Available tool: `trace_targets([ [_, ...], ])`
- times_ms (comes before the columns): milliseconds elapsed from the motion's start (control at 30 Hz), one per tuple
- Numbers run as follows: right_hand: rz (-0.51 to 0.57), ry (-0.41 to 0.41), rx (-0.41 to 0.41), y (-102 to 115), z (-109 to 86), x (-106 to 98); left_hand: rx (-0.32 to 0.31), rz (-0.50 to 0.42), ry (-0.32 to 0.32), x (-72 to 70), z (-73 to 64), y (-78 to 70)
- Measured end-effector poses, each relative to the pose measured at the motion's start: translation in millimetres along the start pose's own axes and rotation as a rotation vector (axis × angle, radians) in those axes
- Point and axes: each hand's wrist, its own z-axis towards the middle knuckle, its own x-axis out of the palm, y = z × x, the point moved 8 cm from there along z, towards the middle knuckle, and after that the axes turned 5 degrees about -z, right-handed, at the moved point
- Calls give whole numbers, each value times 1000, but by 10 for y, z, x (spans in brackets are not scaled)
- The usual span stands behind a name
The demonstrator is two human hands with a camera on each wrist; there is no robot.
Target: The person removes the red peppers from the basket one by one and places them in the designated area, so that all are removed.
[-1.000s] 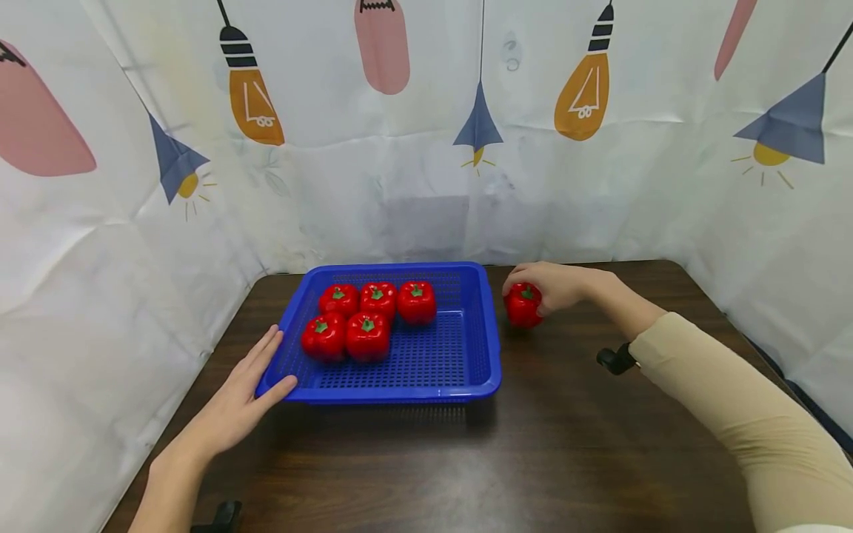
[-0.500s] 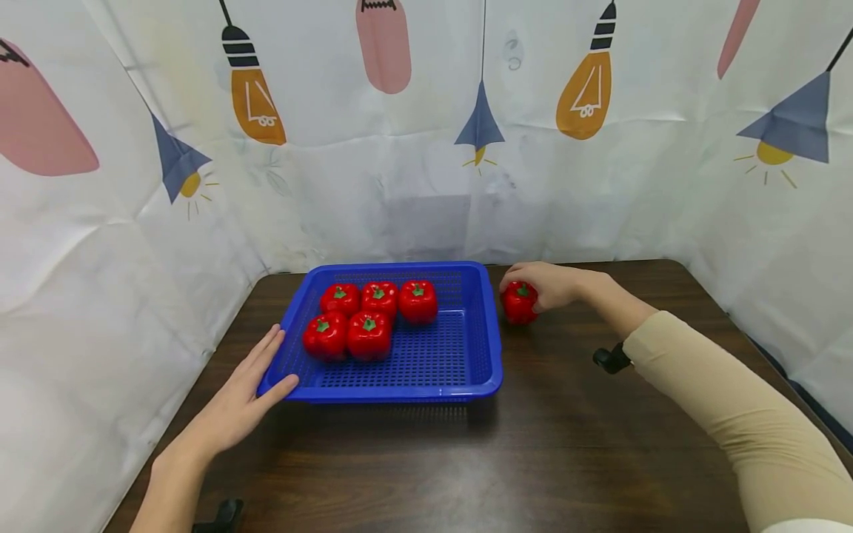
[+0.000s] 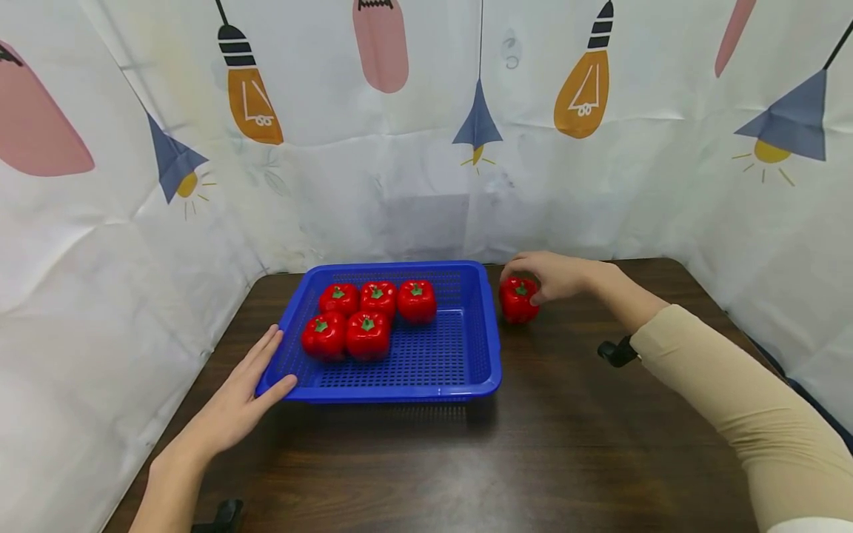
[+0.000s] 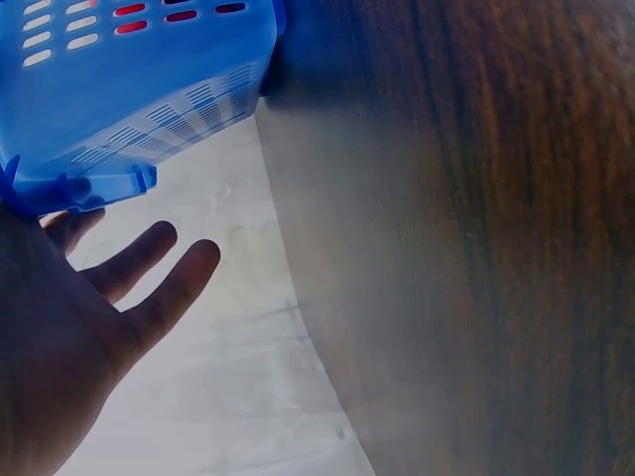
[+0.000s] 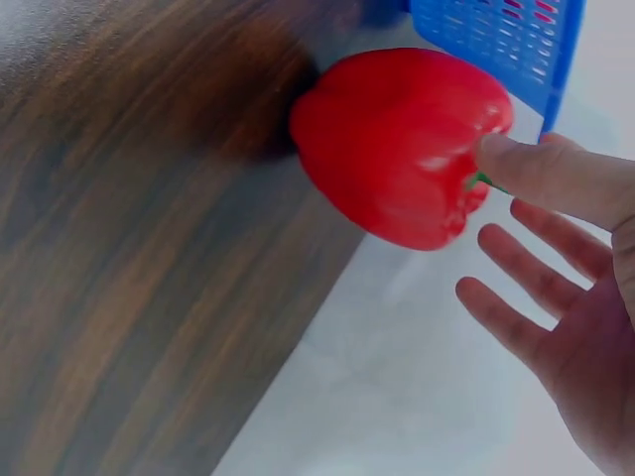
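Note:
A red bell pepper (image 3: 518,300) with a green stem stands on the table, just right of the blue basket (image 3: 494,348). My right hand (image 3: 558,275) is over its upper part. In the right wrist view the thumb lies by the stem of the bell pepper (image 5: 387,149), while the other fingers (image 5: 531,263) reach out loosely, not wrapped round it. My left hand (image 3: 236,400) rests with extended fingers along the basket's left edge and near corner. Several more red bell peppers (image 3: 369,337) sit in the basket's left and back part.
The dark wooden table (image 3: 466,466) ends at the back against a white printed curtain (image 3: 426,192), which also hangs on both sides. Inside the basket, bare mesh floor shows at the right and front.
The single bell pepper has shifted slightly left toward the basket. My right hand has then risen a little and its fingers have loosened from the pepper. My left hand stays in place.

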Motion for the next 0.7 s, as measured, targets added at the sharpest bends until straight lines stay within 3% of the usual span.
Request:
trace_targets([
  [433, -88, -81, -59, 300, 125, -352, -13, -9, 16, 15, 21, 2],
  [700, -93, -79, -93, 550, 355, -371, -24, -21, 18, 9, 5, -1],
])
